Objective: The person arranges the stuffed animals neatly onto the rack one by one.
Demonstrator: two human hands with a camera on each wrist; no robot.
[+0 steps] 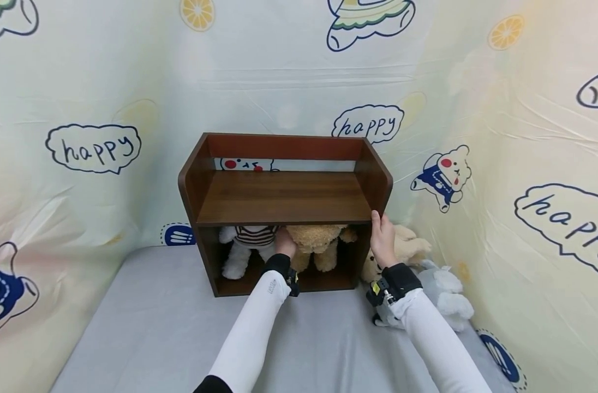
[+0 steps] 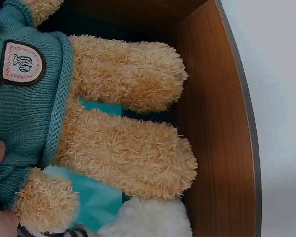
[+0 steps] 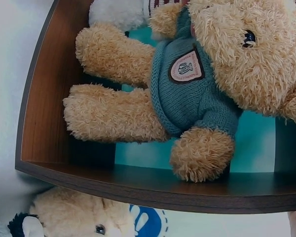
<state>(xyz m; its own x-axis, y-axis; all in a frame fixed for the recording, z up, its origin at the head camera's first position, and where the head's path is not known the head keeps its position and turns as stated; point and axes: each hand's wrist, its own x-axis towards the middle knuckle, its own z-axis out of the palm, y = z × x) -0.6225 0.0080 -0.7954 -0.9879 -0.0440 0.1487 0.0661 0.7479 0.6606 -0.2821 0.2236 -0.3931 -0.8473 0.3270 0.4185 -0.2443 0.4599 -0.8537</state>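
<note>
A small brown wooden shelf (image 1: 285, 197) stands on the grey cloth, its lower compartment holding two plush toys. On the right side sits a tan teddy bear (image 2: 123, 153) in a teal knitted sweater (image 3: 187, 84); the upper board hides its head in the head view. My left hand (image 1: 285, 243) reaches into the compartment and holds the bear's side at the sweater. Left of that hand is a white plush toy (image 1: 237, 261) in a striped top, its head hidden. My right hand (image 1: 383, 243) grips the front edge of the shelf's right side panel.
Outside the shelf on the right lie a cream plush toy (image 1: 409, 245) and a grey plush toy (image 1: 446, 295), partly behind my right arm. A printed cloth (image 1: 279, 65) hangs behind. The grey cloth (image 1: 147, 327) spreads in front of the shelf.
</note>
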